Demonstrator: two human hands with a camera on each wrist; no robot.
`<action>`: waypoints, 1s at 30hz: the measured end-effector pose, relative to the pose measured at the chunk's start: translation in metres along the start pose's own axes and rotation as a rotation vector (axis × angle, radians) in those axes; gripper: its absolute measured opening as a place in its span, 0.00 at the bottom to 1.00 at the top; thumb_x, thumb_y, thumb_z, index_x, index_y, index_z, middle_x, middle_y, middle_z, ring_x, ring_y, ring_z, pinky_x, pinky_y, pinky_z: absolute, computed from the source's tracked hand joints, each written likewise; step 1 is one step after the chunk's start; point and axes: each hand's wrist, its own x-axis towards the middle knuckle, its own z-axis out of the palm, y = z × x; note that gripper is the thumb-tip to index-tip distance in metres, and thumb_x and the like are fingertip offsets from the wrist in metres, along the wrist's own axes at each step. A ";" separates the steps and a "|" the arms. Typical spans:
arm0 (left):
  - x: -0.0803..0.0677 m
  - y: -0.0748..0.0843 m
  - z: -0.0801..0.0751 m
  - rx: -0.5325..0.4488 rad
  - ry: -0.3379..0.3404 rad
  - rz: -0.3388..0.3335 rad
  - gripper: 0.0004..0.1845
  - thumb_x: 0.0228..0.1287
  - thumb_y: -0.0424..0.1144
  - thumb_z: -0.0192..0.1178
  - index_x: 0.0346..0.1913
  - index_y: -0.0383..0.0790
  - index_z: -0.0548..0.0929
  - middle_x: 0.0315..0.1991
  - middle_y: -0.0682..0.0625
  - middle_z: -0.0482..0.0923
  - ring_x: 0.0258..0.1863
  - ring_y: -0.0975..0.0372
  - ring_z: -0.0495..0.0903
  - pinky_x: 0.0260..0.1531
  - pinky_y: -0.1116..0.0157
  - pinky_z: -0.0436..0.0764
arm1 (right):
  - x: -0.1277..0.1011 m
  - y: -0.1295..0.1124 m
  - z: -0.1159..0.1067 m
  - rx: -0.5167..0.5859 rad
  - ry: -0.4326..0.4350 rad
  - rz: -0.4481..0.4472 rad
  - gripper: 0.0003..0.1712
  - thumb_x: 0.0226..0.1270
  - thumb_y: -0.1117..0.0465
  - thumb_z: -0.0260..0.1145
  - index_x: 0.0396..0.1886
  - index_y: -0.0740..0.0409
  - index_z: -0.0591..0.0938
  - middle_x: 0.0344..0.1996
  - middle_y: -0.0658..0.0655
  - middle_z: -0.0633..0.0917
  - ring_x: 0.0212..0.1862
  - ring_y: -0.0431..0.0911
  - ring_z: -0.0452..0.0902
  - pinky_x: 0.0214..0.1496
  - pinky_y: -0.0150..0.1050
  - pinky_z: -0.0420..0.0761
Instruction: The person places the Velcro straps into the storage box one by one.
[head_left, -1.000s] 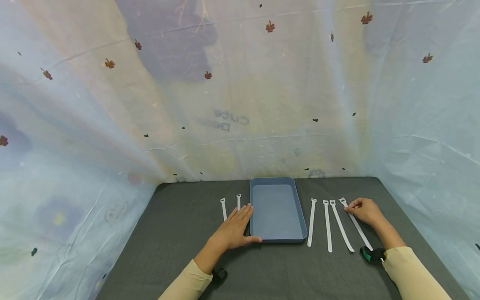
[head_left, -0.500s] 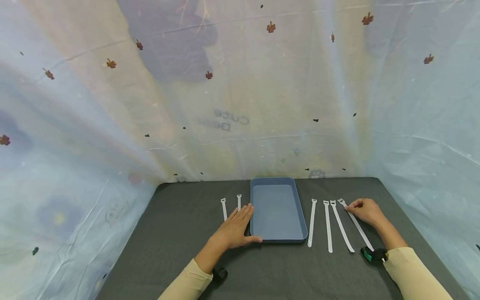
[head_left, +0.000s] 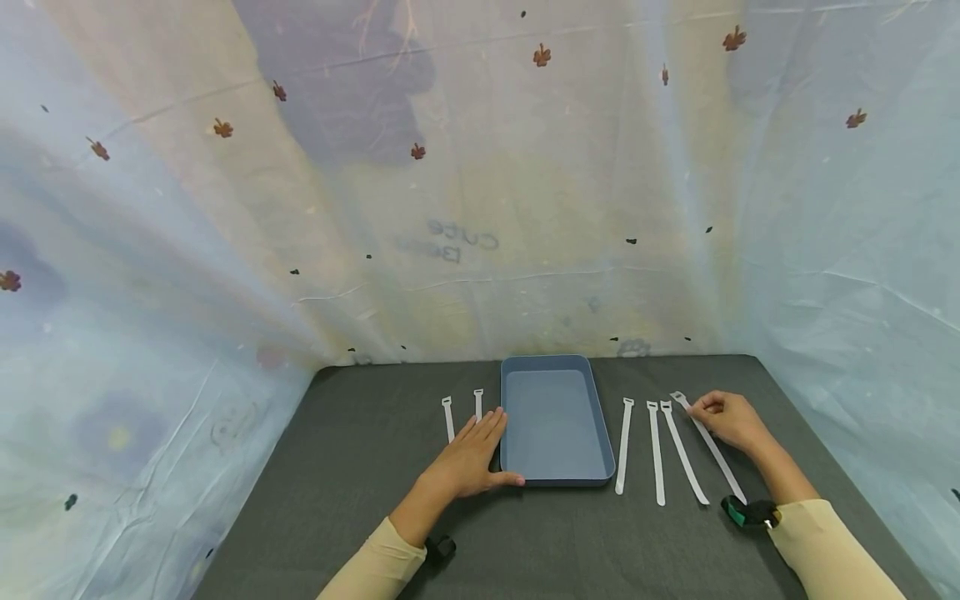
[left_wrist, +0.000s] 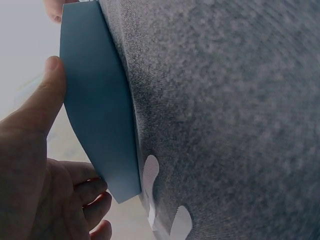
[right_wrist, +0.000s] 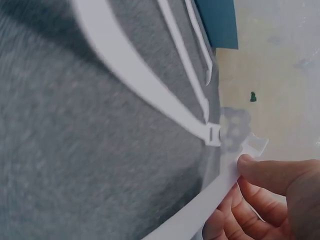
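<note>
My right hand pinches a white cable strap near its slotted head, between thumb and fingers. In the right wrist view that strap slants up to the fingertips, its head end lifted off the cloth. My left hand rests against a blue-grey rectangular tray, fingers extended along its left side and thumb at the near left corner. From the left wrist the tray's outer wall shows, with the thumb touching its edge. Nothing lies in the tray.
Several similar straps lie in a row between the tray and my right hand. Two more straps lie left of the tray, partly hidden by my left hand. A dark cloth covers the table; a patterned curtain hangs behind.
The pinched strap's head has shifted slightly left and away, and my right hand has risen a little with it. My left hand and the tray have stayed put.
</note>
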 end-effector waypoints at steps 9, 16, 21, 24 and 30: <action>0.000 0.000 0.000 0.005 -0.009 -0.011 0.61 0.68 0.75 0.60 0.87 0.35 0.52 0.88 0.41 0.49 0.86 0.49 0.51 0.85 0.49 0.51 | 0.000 -0.019 0.000 0.003 0.039 -0.045 0.14 0.79 0.58 0.69 0.43 0.68 0.85 0.31 0.56 0.85 0.30 0.46 0.76 0.29 0.41 0.76; 0.000 0.001 -0.001 -0.001 -0.011 -0.016 0.61 0.68 0.75 0.61 0.87 0.35 0.52 0.88 0.41 0.49 0.87 0.50 0.50 0.85 0.49 0.51 | -0.001 -0.036 0.001 -0.002 0.105 -0.102 0.15 0.80 0.59 0.69 0.50 0.70 0.86 0.37 0.63 0.88 0.35 0.46 0.80 0.30 0.39 0.79; 0.000 0.001 0.000 0.000 -0.008 -0.015 0.62 0.67 0.75 0.61 0.87 0.35 0.52 0.88 0.41 0.49 0.87 0.50 0.50 0.85 0.49 0.51 | -0.003 -0.049 0.001 0.016 0.114 -0.121 0.17 0.81 0.57 0.69 0.50 0.70 0.87 0.36 0.63 0.89 0.34 0.44 0.80 0.29 0.37 0.78; 0.000 0.001 0.000 0.003 -0.010 -0.018 0.62 0.67 0.75 0.61 0.87 0.35 0.52 0.88 0.42 0.49 0.87 0.51 0.50 0.86 0.50 0.50 | -0.005 -0.057 0.001 0.061 0.099 -0.119 0.16 0.81 0.57 0.69 0.51 0.68 0.86 0.37 0.62 0.89 0.33 0.44 0.81 0.29 0.36 0.80; 0.000 0.001 0.000 -0.001 -0.009 -0.018 0.62 0.67 0.75 0.62 0.87 0.35 0.52 0.88 0.41 0.49 0.87 0.51 0.50 0.85 0.50 0.50 | -0.005 -0.070 0.004 0.173 0.053 -0.105 0.17 0.81 0.57 0.68 0.53 0.69 0.85 0.38 0.61 0.90 0.33 0.44 0.85 0.33 0.37 0.86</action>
